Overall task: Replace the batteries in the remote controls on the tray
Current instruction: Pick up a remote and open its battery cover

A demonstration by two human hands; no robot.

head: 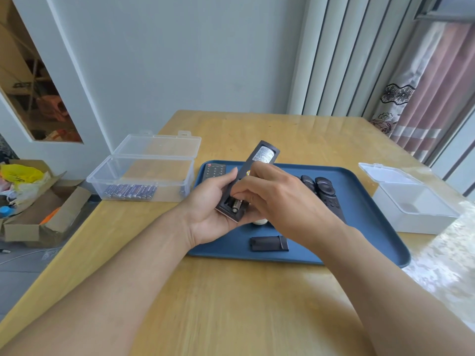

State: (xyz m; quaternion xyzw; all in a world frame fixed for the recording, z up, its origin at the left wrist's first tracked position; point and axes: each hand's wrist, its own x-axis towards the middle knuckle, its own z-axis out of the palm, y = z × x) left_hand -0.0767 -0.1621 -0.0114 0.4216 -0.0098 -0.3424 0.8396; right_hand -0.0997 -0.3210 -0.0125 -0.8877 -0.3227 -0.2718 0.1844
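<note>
The left hand (205, 209) cradled the remote (248, 179) from below, back side up, fingers curled round its near end above the tray (359, 242). The remote's long axis ran from the palm up and away, tilting to the right, so the open battery bay sat at the near, low end, right where the two hands met. The right hand (277, 199) came in from the right with fingers bent down over that bay, apparently pinching or pressing the battery (236, 206) seated there; the fingertips were partly hidden, so I could not tell whether it was going in or coming out. The right hand was the nearer to the cell, the left merely steadied. The cover (269, 243) lay loose on the tray just below the hands. Fresh batteries (131, 191) waited in the clear box (144, 173) to the left, the white box (411, 201) well off to the right.
</note>
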